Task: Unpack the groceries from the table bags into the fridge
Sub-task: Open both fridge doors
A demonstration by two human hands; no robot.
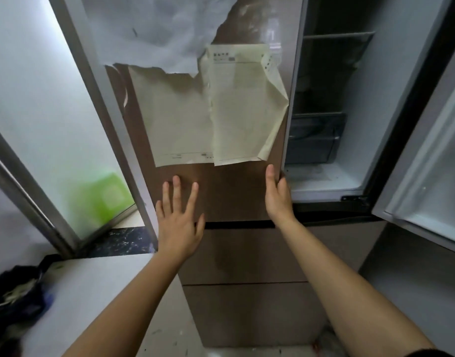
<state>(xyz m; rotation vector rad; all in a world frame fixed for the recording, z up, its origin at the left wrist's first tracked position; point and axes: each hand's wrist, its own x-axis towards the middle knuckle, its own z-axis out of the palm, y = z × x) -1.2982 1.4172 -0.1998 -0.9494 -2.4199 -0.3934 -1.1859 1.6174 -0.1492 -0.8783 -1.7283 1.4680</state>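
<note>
Fridge: the right fridge door (pixel 427 163) stands swung open. The compartment behind it shows a wire shelf (pixel 337 36) and a dark crisper drawer (pixel 313 140). No groceries can be made out inside. The left fridge door (pixel 234 191) is closed and carries several taped paper sheets (pixel 185 119).

Left hand (pixel 178 222): fingers wide and straight, palm flat on the lower face of the left fridge door, below the sheets. It holds nothing. This placement probably steadies the panel or presses it shut.

Right hand (pixel 276 199): fingers straight and together, laid along the free edge of the same door, with the thumb on the edge itself. It holds no item. Whether the thumb hooks behind the edge cannot be told. The position suits pulling this door open to reach the second compartment.

Task items: no groceries are in either hand. A dark, blurred bag (pixel 18 292) lies at the left edge of the white surface (pixel 92 292), well apart from the fridge. Judged stage: access is being prepared and loading has not started.
</note>
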